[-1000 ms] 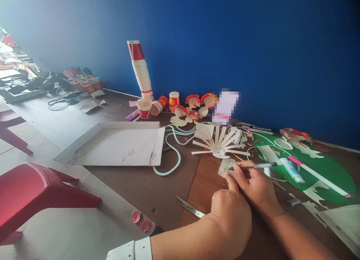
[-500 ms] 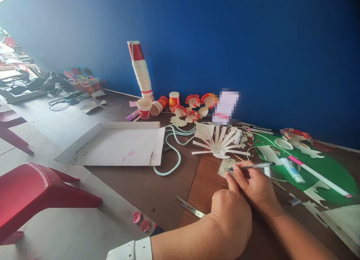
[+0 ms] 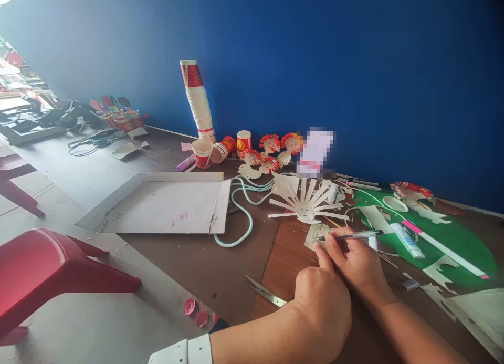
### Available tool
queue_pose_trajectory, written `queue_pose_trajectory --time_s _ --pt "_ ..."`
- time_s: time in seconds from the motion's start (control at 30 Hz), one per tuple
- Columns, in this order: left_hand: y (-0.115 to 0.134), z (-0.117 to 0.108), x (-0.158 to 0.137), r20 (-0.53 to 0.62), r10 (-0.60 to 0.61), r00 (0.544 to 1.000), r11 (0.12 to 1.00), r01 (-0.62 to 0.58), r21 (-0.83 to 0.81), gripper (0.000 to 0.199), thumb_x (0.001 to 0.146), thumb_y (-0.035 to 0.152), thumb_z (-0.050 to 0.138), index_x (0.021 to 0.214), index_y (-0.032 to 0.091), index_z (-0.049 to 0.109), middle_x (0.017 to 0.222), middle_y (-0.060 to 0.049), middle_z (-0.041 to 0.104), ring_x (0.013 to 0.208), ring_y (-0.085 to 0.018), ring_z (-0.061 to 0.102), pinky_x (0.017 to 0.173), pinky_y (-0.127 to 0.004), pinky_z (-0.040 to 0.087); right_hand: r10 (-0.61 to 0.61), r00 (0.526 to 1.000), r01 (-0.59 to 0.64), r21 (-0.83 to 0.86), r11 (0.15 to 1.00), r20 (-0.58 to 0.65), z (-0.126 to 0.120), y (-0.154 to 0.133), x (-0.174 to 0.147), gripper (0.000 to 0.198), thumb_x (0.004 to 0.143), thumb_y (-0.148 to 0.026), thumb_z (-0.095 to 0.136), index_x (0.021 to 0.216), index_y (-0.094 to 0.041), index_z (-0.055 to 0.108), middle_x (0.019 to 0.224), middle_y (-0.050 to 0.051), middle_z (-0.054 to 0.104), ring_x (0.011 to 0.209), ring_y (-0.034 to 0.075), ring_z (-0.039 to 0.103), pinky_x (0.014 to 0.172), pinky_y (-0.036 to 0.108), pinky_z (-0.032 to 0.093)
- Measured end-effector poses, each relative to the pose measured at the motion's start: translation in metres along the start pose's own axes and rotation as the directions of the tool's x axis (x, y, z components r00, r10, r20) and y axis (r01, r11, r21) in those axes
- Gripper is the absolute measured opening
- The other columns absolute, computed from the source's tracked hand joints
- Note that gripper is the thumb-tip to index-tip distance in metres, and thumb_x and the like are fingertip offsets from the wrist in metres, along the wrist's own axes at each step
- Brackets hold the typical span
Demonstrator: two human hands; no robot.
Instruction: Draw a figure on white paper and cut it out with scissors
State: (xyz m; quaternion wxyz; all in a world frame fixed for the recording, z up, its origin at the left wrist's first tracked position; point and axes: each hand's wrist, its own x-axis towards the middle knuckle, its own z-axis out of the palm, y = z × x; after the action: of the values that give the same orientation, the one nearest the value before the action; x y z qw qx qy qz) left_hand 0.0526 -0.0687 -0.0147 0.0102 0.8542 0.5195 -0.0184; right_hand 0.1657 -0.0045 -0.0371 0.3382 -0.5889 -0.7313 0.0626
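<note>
Your thin, clear-and-black plastic pen (image 3: 366, 234) is moving a tiny bit. Your right hand (image 3: 362, 267) is gripping it. Your left hand (image 3: 325, 295) is pointing one finger onto a small cream paper piece (image 3: 312, 234) on the brown wooden surface (image 3: 281, 264); other fingers are hiding, so I can't tell their grip. Some lines are showing; more seem left.

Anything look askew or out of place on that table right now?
Yes. The tall cup stack tilts left toward its top, though the lens may exaggerate this. Near its base, a red cup lies on its side. The scissors lie with blades parted, their handles hidden behind the left forearm.
</note>
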Motion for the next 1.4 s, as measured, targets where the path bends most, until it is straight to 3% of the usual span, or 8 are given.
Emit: queue_pose_trajectory --time_s 0.2,0.43,0.83,0.97,1.2,1.4 --pt "0.0008 0.0003 0.0008 0.035 -0.005 0.999 1.0 0.006 -0.015 0.042 0.084 0.026 0.049 0.122 0.012 0.059 0.127 -0.027 0.051 0.064 -0.016 0.064 0.049 -0.022 0.046 -0.029 1.0 0.029 0.015 0.999 -0.001 0.0 -0.0005 0.001 0.019 0.085 -0.04 0.051 0.083 -0.022 0.058 0.072 0.004 0.07 0.062 0.018 0.067 0.057 0.027 0.051" --pt "0.0014 0.0044 0.0022 0.013 0.031 0.999 0.999 -0.032 0.036 0.046 0.083 0.025 0.049 0.126 0.009 0.054 0.132 -0.026 0.048 0.086 -0.021 0.066 0.053 -0.022 0.049 -0.04 0.999 0.04 0.024 0.999 0.0 -0.0014 -0.0021 0.002 0.019 0.086 -0.04 0.05 0.082 -0.022 0.057 0.071 0.003 0.069 0.061 0.018 0.067 0.055 0.027 0.051" --pt "0.0006 0.0022 0.0012 0.022 0.041 0.999 0.998 -0.042 0.046 0.051 0.082 0.027 0.052 0.129 0.009 0.051 0.138 -0.028 0.04 0.083 -0.021 0.066 0.055 -0.023 0.049 -0.047 0.999 0.046 0.03 0.998 0.026 -0.0022 -0.0041 0.0029 0.019 0.085 -0.039 0.05 0.081 -0.023 0.058 0.072 0.003 0.071 0.062 0.018 0.068 0.056 0.027 0.052" --pt "-0.0001 0.0015 0.0006 0.055 0.035 0.998 0.999 -0.035 0.013 0.043 0.083 0.028 0.05 0.122 0.012 0.059 0.133 -0.027 0.046 0.072 -0.018 0.065 0.052 -0.023 0.048 -0.042 0.999 0.041 0.033 0.999 0.023 -0.0016 -0.0039 0.0034 0.02 0.085 -0.041 0.049 0.082 -0.023 0.058 0.073 0.004 0.072 0.063 0.019 0.068 0.055 0.027 0.052" --pt "-0.0001 0.0002 0.0009 0.03 0.014 0.999 1.0 -0.014 0.011 0.043 0.084 0.027 0.048 0.123 0.01 0.058 0.13 -0.027 0.048 0.066 -0.016 0.064 0.051 -0.022 0.047 -0.039 0.999 0.038 0.03 0.999 0.027 -0.0016 -0.0032 0.003 0.021 0.085 -0.041 0.049 0.082 -0.023 0.058 0.072 0.003 0.071 0.062 0.018 0.068 0.055 0.027 0.052" --pt "0.0012 0.0028 0.0012 0.007 0.0 1.0 1.0 0.0 0.019 0.044 0.083 0.028 0.05 0.123 0.011 0.058 0.135 -0.027 0.044 0.066 -0.016 0.064 0.05 -0.023 0.047 -0.113 0.992 0.112 -0.008 0.994 -0.061 -0.0014 -0.0014 0.0021 0.019 0.086 -0.039 0.049 0.083 -0.022 0.057 0.072 0.003 0.069 0.06 0.017 0.066 0.054 0.025 0.051"
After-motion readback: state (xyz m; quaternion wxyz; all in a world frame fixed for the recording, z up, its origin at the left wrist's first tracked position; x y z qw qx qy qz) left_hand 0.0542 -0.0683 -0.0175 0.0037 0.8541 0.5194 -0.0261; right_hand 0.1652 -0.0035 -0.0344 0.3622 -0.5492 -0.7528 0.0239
